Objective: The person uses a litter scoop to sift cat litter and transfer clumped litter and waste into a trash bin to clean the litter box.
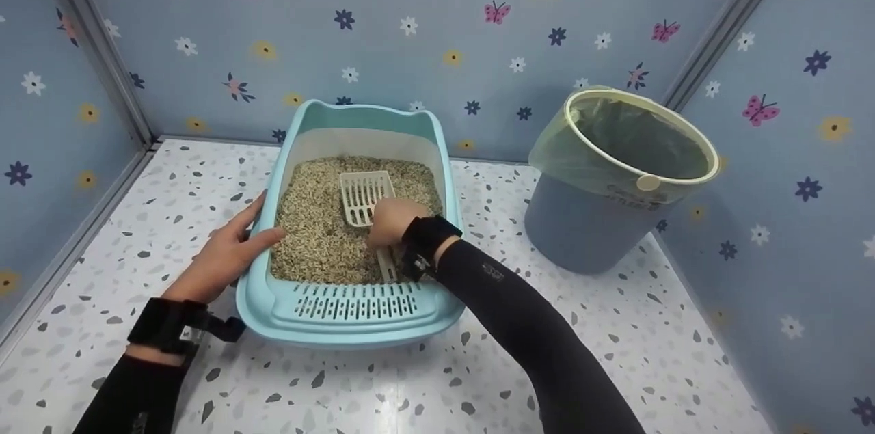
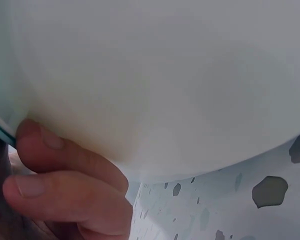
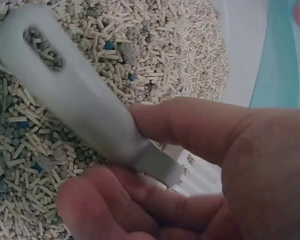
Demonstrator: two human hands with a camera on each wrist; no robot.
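Note:
A blue litter box (image 1: 258, 290) with pale inner walls holds beige pellet litter (image 1: 321, 242), seen close in the right wrist view with darker bits and a few blue pellets. My left hand (image 1: 229, 249) grips the box's left rim, thumb over the top; in the left wrist view the fingers (image 2: 72, 200) bend beneath the edge against the white outer wall. With my right hand (image 1: 395, 221) I pinch a white slotted litter scoop (image 1: 355, 191) near where handle meets head. Its head lies at the litter surface, and the handle (image 3: 80, 95) points back toward the front of the box.
Right of the box stands a blue-grey bin (image 1: 581, 229) lined with a thin translucent bag (image 1: 554, 147) under a cream ring. Flowered wall panels (image 1: 424, 31) enclose the speckled white surface (image 1: 492, 345) at the back and both sides.

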